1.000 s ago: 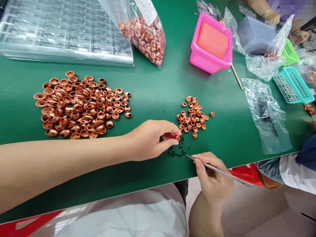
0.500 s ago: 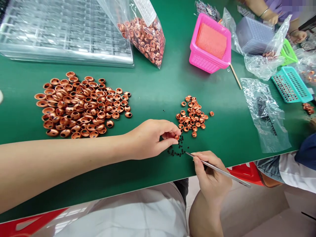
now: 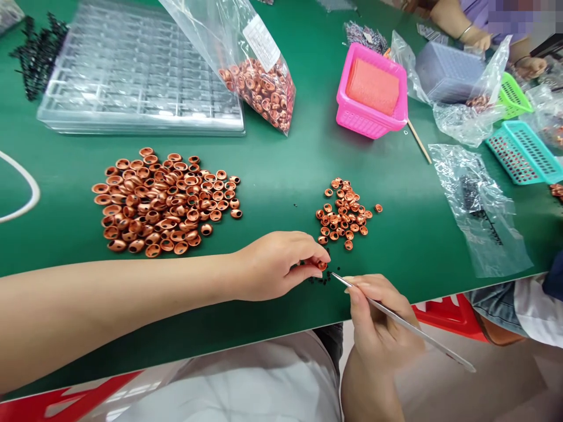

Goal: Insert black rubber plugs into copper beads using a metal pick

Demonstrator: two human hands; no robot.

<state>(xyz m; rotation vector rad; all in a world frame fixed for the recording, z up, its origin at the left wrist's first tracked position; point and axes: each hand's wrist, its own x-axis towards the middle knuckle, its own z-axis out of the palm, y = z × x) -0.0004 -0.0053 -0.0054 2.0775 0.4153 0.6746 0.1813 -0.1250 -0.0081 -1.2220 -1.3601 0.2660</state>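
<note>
Our left hand (image 3: 272,266) is clamped on a copper piece (image 3: 322,266), black bits (image 3: 326,281) at its 6 o'clock; right hand (image 3: 387,319) clamped on tweezers (image 3: 440,347). Clear bag (image 3: 233,47), 11 o'clock, holds similar pieces (image 3: 266,94); pink basket (image 3: 369,126), 1 o'clock, a coral block (image 3: 373,86).

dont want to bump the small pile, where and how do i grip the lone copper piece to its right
Probably pinch the lone copper piece across its rounded outer wall, coming from the right: it sits apart, and the small pile lies to its left.
</note>
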